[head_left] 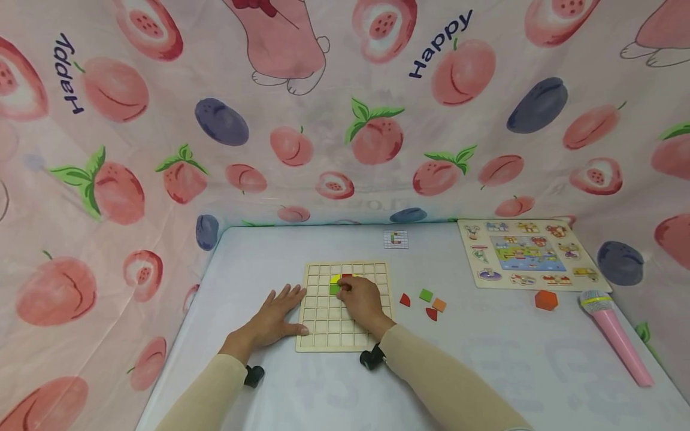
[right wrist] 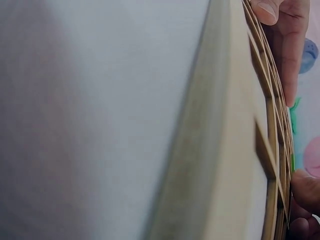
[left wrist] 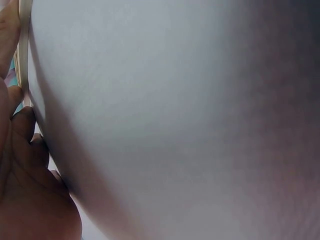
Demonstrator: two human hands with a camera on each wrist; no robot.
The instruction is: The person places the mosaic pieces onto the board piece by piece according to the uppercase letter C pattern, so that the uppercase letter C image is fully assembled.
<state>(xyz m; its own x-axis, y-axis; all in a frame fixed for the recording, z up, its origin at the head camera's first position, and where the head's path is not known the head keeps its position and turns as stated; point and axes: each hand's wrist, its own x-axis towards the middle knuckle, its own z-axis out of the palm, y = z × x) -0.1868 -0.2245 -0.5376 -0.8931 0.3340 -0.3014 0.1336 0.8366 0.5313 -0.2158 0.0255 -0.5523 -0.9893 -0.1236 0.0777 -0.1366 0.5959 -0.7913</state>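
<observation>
Right hand: fingers curled at a green piece on the gridded board; cannot tell whether anything is pinched. Left hand: fingers spread, holding nothing, at the board's left edge. A yellow piece and red piece also sit there. Probably left to place: red wedges, green square, orange square, loose right of the board.

The flat wooden board holds a yellow piece, green piece and red piece, with red wedges, a green square and orange square at its right.
</observation>
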